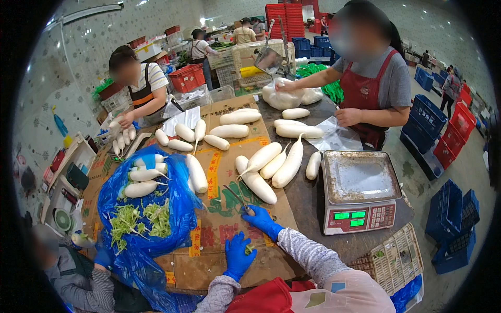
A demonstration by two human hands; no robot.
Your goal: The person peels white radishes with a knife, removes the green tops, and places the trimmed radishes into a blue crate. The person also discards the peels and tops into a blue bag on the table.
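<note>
My right hand (263, 221), in a blue glove, grips a knife (237, 197) by its wooden handle, blade pointing away to the left over the cardboard. Nearer to me, my left hand (238, 256), also gloved, pinches a small green radish top (249, 250) between thumb and fingers. Just beyond the knife lies a group of white radishes (288, 166) on the cardboard (229, 229). Left of my hands, a blue plastic bag (181, 193) is spread open, with trimmed leaves (158, 217) and several radishes (143, 189) on it.
A scale (360, 180) with a metal pan stands to the right, above a cream crate (392, 261). Across the table one co-worker (373, 83) handles bagged radishes (284, 95); another (148, 86) works at far left. A third person (83, 276) sits at lower left holding a radish.
</note>
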